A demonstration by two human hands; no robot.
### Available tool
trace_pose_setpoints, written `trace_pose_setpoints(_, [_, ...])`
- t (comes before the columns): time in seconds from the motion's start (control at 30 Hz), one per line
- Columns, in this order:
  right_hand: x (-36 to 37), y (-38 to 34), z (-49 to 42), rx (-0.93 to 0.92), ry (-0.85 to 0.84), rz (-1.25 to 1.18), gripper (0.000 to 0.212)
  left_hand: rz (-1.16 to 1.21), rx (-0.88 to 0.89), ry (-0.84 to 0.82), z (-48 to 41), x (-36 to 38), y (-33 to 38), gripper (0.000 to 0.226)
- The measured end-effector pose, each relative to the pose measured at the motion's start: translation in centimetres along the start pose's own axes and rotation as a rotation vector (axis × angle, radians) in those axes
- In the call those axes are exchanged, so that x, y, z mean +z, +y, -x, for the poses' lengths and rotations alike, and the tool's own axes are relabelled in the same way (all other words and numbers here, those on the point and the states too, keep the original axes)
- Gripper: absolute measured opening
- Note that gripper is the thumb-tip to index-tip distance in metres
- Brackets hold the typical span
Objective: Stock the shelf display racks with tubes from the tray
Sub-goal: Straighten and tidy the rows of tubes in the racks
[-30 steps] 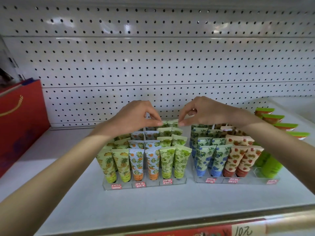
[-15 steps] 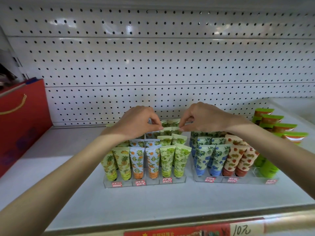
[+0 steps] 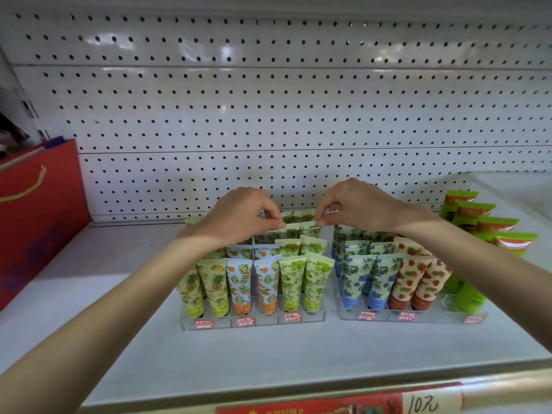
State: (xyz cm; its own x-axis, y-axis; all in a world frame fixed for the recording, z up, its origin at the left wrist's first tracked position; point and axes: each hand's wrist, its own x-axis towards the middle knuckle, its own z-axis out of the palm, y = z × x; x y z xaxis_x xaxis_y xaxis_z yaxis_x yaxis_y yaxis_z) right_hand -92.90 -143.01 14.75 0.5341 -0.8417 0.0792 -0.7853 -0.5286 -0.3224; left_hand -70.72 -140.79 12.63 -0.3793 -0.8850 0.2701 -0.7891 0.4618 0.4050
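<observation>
Two clear display racks stand on the white shelf. The left rack (image 3: 254, 322) holds rows of pineapple, orange and green grape tubes. The right rack (image 3: 418, 318) holds blue-flower and strawberry tubes. My left hand (image 3: 239, 218) pinches the top of a green grape tube (image 3: 289, 231) in a back row of the left rack. My right hand (image 3: 355, 206) pinches the top of the neighbouring green grape tube (image 3: 310, 228). Both tubes stand upright in the rack. No tray is in view.
A red gift bag (image 3: 35, 210) stands at the shelf's left end. Larger green tubes with orange labels (image 3: 490, 225) are stacked at the right. A perforated white back panel (image 3: 268, 100) rises behind. A price strip (image 3: 418, 403) runs along the shelf's front edge.
Both hands have sunk a little toward the back rows of the left rack, still pinching at the green tube tops. The view has shifted slightly.
</observation>
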Motion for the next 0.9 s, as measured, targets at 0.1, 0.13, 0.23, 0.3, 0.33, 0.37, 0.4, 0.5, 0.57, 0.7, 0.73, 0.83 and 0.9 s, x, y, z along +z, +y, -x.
trace_pose_setpoints(0.1, [0.1,0.0,0.0,-0.002,0.007,-0.003,0.003,0.002,-0.013,0.004,0.0,0.0,-0.1,0.015])
trace_pose_setpoints(0.13, [0.1,0.1,0.0,-0.003,0.009,-0.006,0.003,0.004,-0.015,0.001,0.0,0.0,-0.1,0.015])
trace_pose_setpoints(0.23, [0.1,0.0,0.1,-0.002,0.006,-0.024,0.003,0.013,-0.008,-0.009,-0.1,0.0,-0.1,0.015])
trace_pose_setpoints(0.3, [0.0,-0.1,0.2,0.0,0.006,-0.023,0.007,0.023,-0.008,-0.015,-0.1,0.0,-0.1,0.016])
trace_pose_setpoints(0.33, [0.1,-0.1,0.2,0.003,0.009,-0.027,0.008,0.033,-0.01,-0.018,-0.1,0.0,-0.1,0.016])
trace_pose_setpoints(0.37, [0.1,-0.2,0.2,0.008,0.012,-0.034,0.009,0.043,-0.011,-0.02,-0.1,0.0,-0.1,0.016])
trace_pose_setpoints(0.4, [0.1,-0.2,0.2,0.013,0.013,-0.039,0.009,0.053,-0.011,-0.022,-0.1,0.0,-0.1,0.015])
trace_pose_setpoints(0.5, [0.2,-0.3,0.3,0.018,0.011,-0.048,0.009,0.082,-0.014,-0.024,0.0,-0.1,-0.1,0.016])
trace_pose_setpoints(0.57, [0.1,-0.2,0.3,0.021,0.014,-0.046,0.01,0.104,-0.018,-0.019,0.2,-0.2,-0.1,0.016])
trace_pose_setpoints(0.7, [0.0,-0.2,0.4,0.017,0.024,-0.041,0.01,0.119,-0.027,0.002,0.6,-0.5,-0.2,0.014])
trace_pose_setpoints(0.73, [0.0,-0.2,0.5,0.018,0.025,-0.042,0.01,0.116,-0.031,0.006,0.7,-0.5,-0.3,0.014])
trace_pose_setpoints(0.83, [0.1,-0.2,0.5,0.031,0.025,-0.044,0.01,0.111,-0.047,0.001,0.9,-0.5,-0.6,0.015])
trace_pose_setpoints(0.9, [0.1,-0.2,0.5,0.039,0.026,-0.034,0.011,0.108,-0.052,-0.01,1.0,-0.5,-0.7,0.014])
